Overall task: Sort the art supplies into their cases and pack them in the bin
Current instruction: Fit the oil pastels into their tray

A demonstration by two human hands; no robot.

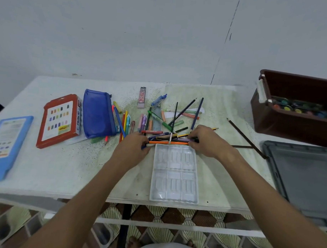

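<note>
Gripping: both hands grasp 1 bundle of pencils (169, 139), held level just beyond the far end of the white tray (174, 173).
Left grip: left hand (132, 150) has fingers curled round the bundle's left end.
Right grip: right hand (207, 142) has fingers curled round the bundle's right end.
Bundle: an orange pencil (167, 142) lies along its near edge; a white band (170, 139) crosses the middle.
Tray: clear-white, moulded compartments, resting on the desk (55, 166) at its near edge.
Loose pile: pens, pencils and crayons (164, 120) scattered beyond the bundle; a blue compass (159, 100) at the far side.
Cases: blue zip pouch (98, 114), red oil pastels box (61, 120) and light-blue box (8, 146), all left of the pile.
Bin: brown bin (288, 126) at the right, a paint palette (300, 109) inside.
Lid: grey lid (305, 177) lies near the bin.
Strays: 2 brown pencils (245, 138) lie between the right hand and the lid.
</note>
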